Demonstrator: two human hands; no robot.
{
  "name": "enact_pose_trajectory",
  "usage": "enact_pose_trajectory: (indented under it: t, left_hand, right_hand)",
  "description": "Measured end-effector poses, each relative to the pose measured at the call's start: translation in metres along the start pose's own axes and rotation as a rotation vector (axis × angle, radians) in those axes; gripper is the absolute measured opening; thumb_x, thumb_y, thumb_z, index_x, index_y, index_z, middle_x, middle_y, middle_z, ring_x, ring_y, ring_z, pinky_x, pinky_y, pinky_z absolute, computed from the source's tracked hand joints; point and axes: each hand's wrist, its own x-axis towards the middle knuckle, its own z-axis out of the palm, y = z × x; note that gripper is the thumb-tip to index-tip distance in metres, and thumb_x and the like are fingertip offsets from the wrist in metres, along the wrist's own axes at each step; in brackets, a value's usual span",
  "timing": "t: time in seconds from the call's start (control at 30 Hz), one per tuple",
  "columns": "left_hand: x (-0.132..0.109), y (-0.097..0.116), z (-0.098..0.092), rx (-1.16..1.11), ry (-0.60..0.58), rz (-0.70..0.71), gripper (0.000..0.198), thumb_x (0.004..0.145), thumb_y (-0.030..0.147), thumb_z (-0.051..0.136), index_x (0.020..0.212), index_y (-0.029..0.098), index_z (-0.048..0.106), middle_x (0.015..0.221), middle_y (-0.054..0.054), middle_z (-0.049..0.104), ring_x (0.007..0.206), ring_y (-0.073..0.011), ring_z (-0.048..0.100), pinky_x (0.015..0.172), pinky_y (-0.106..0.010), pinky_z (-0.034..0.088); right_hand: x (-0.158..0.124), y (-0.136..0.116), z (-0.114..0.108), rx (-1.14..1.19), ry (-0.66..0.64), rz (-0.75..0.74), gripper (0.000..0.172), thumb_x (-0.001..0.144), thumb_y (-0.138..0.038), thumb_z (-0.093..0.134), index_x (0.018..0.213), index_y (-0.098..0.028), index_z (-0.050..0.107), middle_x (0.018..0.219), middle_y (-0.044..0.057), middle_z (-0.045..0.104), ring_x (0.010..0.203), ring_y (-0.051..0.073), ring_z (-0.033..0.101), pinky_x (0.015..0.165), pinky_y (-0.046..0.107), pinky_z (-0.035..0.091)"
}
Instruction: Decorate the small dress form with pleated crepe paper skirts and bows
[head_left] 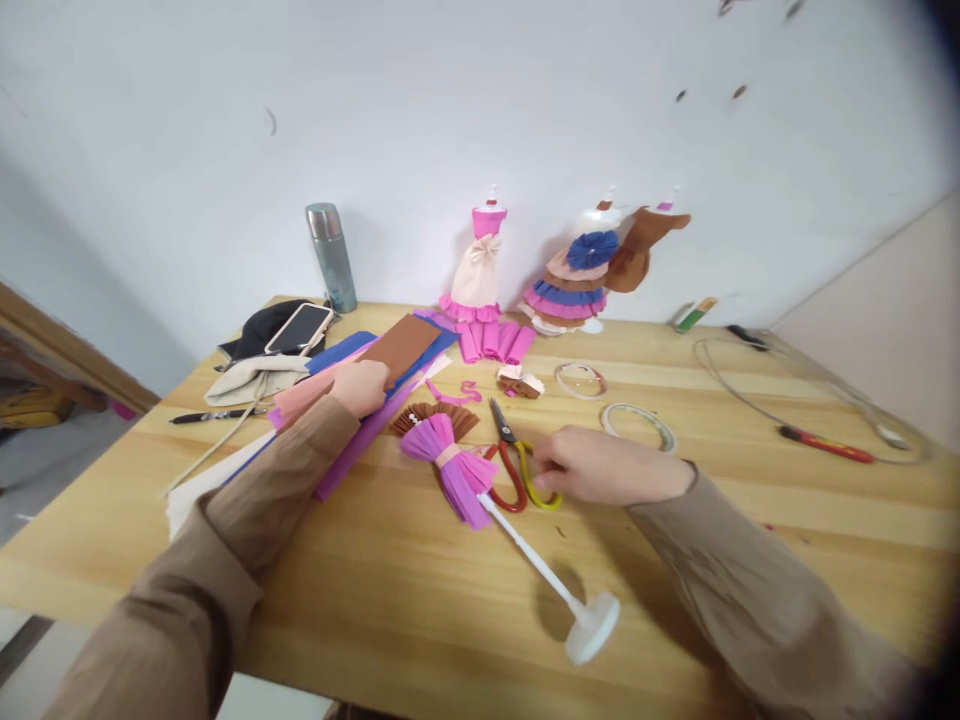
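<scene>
My left hand (363, 387) lies on the stack of coloured crepe paper, its fingers curled over the edge of a brown crepe paper sheet (405, 345). By the scissors (508, 435) is my right hand (592, 465), fingers bent against their yellow handle loop; the blades point away from me, slightly apart. Between the hands a small dress form lies on its side, its white stand (536, 560) towards me. Pink and purple pleated paper (448, 460) with a pale band covers its body. Behind it is a brown pleated paper fan (435, 418).
Dressed forms stand along the wall: a pink and cream one (478, 270) and a tiered one (574, 285). Pink paper rolls (495, 342), tape rolls (639, 428), a glue gun (825, 445) with cable, a thermos (330, 258), a phone (300, 328) and a pen (217, 415) are around.
</scene>
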Motion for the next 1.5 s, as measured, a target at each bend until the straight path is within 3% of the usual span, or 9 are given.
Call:
enact_pose_trajectory:
  t: [0.27, 0.37, 0.47, 0.63, 0.73, 0.87, 1.2, 1.37, 1.5]
  left_hand:
    - [0.002, -0.025, -0.018, 0.134, 0.132, -0.144, 0.021, 0.079, 0.02, 0.05, 0.083, 0.017, 0.07, 0.087, -0.015, 0.07, 0.095, -0.0306, 0.065, 0.087, -0.039, 0.048]
    - [-0.001, -0.022, -0.013, 0.122, 0.16, -0.088, 0.035, 0.08, 0.016, 0.047, 0.108, 0.014, 0.067, 0.102, -0.017, 0.069, 0.105, -0.0308, 0.062, 0.095, -0.041, 0.046]
    - [-0.002, -0.011, 0.002, 0.084, 0.118, 0.067, 0.052, 0.076, 0.008, 0.047, 0.126, 0.014, 0.057, 0.128, -0.015, 0.06, 0.12, -0.0249, 0.055, 0.105, -0.036, 0.04]
    - [0.002, -0.002, 0.022, 0.048, 0.016, 0.187, 0.019, 0.071, 0.019, 0.061, 0.089, 0.016, 0.067, 0.128, -0.014, 0.058, 0.116, -0.0285, 0.055, 0.103, -0.039, 0.041]
    - [0.01, -0.007, 0.022, 0.027, 0.014, 0.152, 0.005, 0.071, 0.018, 0.058, 0.074, 0.017, 0.062, 0.101, -0.013, 0.067, 0.097, -0.0268, 0.06, 0.091, -0.037, 0.046]
    - [0.016, -0.016, 0.009, -0.005, 0.049, 0.067, 0.004, 0.068, 0.018, 0.056, 0.066, 0.018, 0.059, 0.072, -0.007, 0.065, 0.074, -0.0225, 0.059, 0.073, -0.033, 0.045]
    - [0.008, -0.026, -0.009, -0.134, 0.144, -0.06, 0.014, 0.07, 0.025, 0.056, 0.067, 0.017, 0.067, 0.076, -0.006, 0.072, 0.074, -0.019, 0.063, 0.07, -0.027, 0.045]
    - [0.011, -0.028, -0.006, -0.121, 0.064, -0.013, 0.026, 0.078, 0.032, 0.051, 0.069, 0.017, 0.071, 0.07, -0.005, 0.071, 0.071, -0.0192, 0.063, 0.069, -0.028, 0.046]
    - [0.009, -0.022, 0.001, -0.06, -0.039, 0.089, 0.017, 0.067, 0.029, 0.065, 0.078, 0.018, 0.073, 0.09, -0.006, 0.073, 0.088, -0.0216, 0.064, 0.084, -0.028, 0.048]
  right_hand:
    - [0.01, 0.018, 0.0, 0.029, 0.038, -0.004, 0.019, 0.08, -0.02, 0.056, 0.062, -0.018, 0.058, 0.063, 0.002, 0.062, 0.06, 0.015, 0.052, 0.057, 0.027, 0.032]
    - [0.013, 0.027, -0.001, 0.065, 0.003, 0.008, 0.024, 0.081, -0.021, 0.056, 0.058, -0.019, 0.052, 0.058, 0.001, 0.06, 0.056, 0.014, 0.053, 0.057, 0.026, 0.034]
    - [0.018, 0.041, 0.001, 0.11, -0.023, 0.079, 0.023, 0.081, -0.023, 0.057, 0.059, -0.019, 0.051, 0.054, 0.001, 0.059, 0.052, 0.015, 0.055, 0.054, 0.026, 0.037]
    - [0.025, 0.063, 0.01, 0.206, -0.022, 0.149, 0.024, 0.079, -0.034, 0.061, 0.062, -0.019, 0.052, 0.053, 0.002, 0.059, 0.049, 0.015, 0.056, 0.05, 0.025, 0.039]
    - [0.028, 0.07, 0.014, 0.282, -0.034, 0.126, 0.027, 0.077, -0.038, 0.064, 0.063, -0.019, 0.052, 0.054, 0.001, 0.059, 0.05, 0.014, 0.056, 0.049, 0.024, 0.04]
    - [0.031, 0.077, 0.017, 0.368, -0.049, 0.095, 0.035, 0.072, -0.047, 0.068, 0.06, -0.019, 0.05, 0.052, 0.0, 0.056, 0.048, 0.013, 0.053, 0.049, 0.025, 0.041]
    - [0.037, 0.088, 0.022, 0.474, -0.063, 0.086, 0.046, 0.06, -0.061, 0.071, 0.061, -0.019, 0.051, 0.051, 0.0, 0.056, 0.047, 0.012, 0.052, 0.047, 0.024, 0.041]
    - [0.039, 0.091, 0.024, 0.497, -0.065, 0.089, 0.049, 0.062, -0.063, 0.07, 0.065, -0.017, 0.053, 0.052, 0.001, 0.058, 0.045, 0.01, 0.05, 0.045, 0.023, 0.04]
    - [0.037, 0.087, 0.023, 0.51, -0.064, 0.092, 0.051, 0.06, -0.065, 0.07, 0.063, -0.018, 0.051, 0.051, 0.0, 0.056, 0.044, 0.009, 0.05, 0.044, 0.022, 0.04]
